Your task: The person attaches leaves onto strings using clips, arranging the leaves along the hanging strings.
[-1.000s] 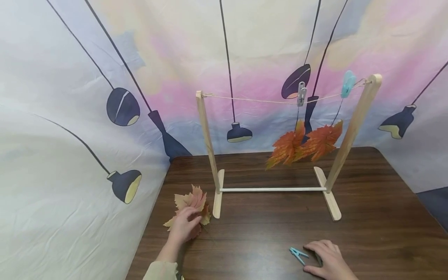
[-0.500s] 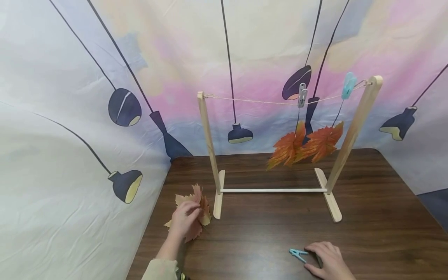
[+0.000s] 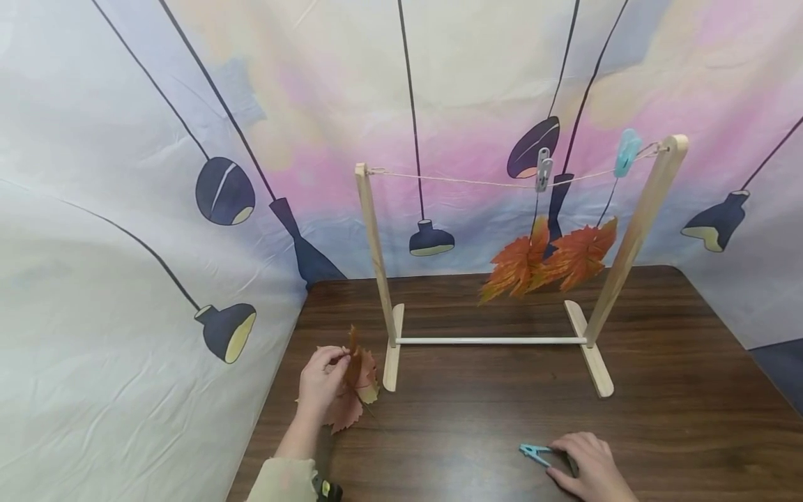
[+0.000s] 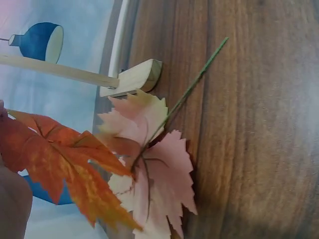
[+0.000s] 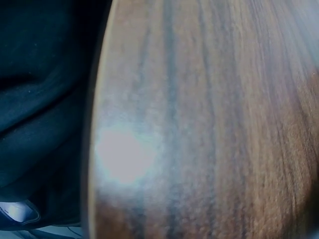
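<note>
My left hand [image 3: 321,382] pinches an orange maple leaf [image 4: 60,162] by its edge, at the table's left. Below that leaf lies a pale pink-and-cream leaf [image 4: 167,174] with a green stem pointing away. On the right, near the front, my right hand [image 3: 586,464] pinches the legs of a light blue clothespin [image 3: 533,452] between thumb and index finger, low over the tabletop. Its head points left. The right wrist view shows neither the hand nor the clothespin.
A wooden rack [image 3: 374,258] stands mid-table with a string [image 3: 458,180] across its top. A grey clothespin [image 3: 543,171] and a blue clothespin [image 3: 627,153] on the string hold orange leaves [image 3: 578,258]. Behind hangs a cloth painted with lamps.
My left hand has drawn the orange leaf up off the pile and turned it on edge, uncovering more of the pink leaf. The right hand has barely moved with the clothespin.
</note>
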`<control>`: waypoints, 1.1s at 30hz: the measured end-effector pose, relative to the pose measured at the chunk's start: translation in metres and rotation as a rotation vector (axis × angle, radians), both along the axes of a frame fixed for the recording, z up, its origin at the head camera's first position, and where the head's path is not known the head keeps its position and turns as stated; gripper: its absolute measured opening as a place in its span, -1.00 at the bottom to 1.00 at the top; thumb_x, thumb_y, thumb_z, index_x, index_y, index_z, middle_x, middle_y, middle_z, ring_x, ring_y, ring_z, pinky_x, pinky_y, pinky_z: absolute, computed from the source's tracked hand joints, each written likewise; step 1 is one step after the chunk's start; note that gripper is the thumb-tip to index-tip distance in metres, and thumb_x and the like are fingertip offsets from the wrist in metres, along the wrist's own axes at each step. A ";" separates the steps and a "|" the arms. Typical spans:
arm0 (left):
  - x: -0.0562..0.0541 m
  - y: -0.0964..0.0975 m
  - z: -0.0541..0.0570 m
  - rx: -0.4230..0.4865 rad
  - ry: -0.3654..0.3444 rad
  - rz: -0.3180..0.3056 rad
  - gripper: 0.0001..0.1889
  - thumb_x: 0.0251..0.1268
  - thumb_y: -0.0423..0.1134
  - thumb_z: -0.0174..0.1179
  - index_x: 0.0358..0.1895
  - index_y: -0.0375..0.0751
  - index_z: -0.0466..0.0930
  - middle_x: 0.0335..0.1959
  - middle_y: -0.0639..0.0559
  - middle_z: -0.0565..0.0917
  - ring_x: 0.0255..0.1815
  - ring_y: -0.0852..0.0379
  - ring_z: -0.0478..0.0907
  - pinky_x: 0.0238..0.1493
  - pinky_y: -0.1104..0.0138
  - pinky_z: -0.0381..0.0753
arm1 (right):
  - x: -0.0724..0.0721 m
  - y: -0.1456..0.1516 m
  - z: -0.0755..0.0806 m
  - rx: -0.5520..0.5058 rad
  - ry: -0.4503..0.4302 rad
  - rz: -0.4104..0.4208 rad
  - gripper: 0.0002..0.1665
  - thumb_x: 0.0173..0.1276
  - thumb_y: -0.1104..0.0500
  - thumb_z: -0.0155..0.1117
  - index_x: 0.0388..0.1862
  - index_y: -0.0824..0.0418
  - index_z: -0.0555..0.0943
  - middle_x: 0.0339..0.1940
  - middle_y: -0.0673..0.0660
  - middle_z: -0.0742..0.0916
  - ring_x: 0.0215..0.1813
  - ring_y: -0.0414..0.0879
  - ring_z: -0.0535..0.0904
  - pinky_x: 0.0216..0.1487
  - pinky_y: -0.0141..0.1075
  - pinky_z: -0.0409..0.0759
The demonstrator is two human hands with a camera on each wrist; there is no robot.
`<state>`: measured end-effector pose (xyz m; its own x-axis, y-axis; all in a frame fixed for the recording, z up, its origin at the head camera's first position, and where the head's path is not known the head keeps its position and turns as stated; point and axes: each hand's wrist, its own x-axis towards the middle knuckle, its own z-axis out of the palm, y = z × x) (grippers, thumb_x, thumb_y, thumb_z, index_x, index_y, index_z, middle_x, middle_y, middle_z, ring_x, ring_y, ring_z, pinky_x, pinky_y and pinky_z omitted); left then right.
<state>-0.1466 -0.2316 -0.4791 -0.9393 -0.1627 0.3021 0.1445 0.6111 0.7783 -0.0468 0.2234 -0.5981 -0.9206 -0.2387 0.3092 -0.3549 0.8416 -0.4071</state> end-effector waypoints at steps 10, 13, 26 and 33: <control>-0.003 -0.001 0.010 -0.020 0.080 0.023 -0.95 0.15 -0.39 0.29 -0.31 -0.24 0.68 -0.27 0.10 0.62 -0.24 0.19 0.51 -0.22 0.32 0.52 | 0.000 -0.001 -0.001 -0.088 0.043 -0.011 -0.56 -0.28 0.02 0.63 -0.36 -0.10 0.61 -0.35 -0.30 0.56 -0.22 -0.18 0.43 -0.25 -0.16 0.30; -0.004 -0.001 0.014 -0.021 0.085 0.012 -0.96 0.15 -0.38 0.29 -0.33 -0.20 0.68 -0.28 0.11 0.62 -0.25 0.21 0.50 -0.22 0.26 0.54 | -0.002 -0.001 -0.001 -0.099 0.064 -0.016 -0.56 -0.30 0.05 0.63 -0.38 -0.09 0.61 -0.35 -0.30 0.57 -0.22 -0.18 0.43 -0.26 -0.16 0.31; -0.006 0.002 0.032 -0.026 0.132 0.004 -0.92 0.17 -0.28 0.31 -0.38 -0.23 0.67 -0.30 0.11 0.66 -0.27 0.27 0.51 -0.23 0.52 0.43 | -0.008 -0.002 0.007 -0.132 0.066 -0.067 -0.55 -0.30 0.17 0.63 -0.36 0.01 0.62 -0.34 -0.24 0.60 -0.21 -0.17 0.42 -0.22 -0.22 0.40; -0.005 0.005 0.043 -0.003 0.117 0.027 -0.91 0.16 -0.30 0.30 -0.26 -0.15 0.68 -0.33 0.09 0.67 -0.27 0.26 0.52 -0.16 0.38 0.45 | -0.014 -0.001 0.022 -0.227 0.088 -0.098 -0.58 -0.22 0.26 0.59 -0.30 0.12 0.63 -0.30 -0.12 0.62 -0.14 -0.21 0.34 -0.19 -0.40 0.35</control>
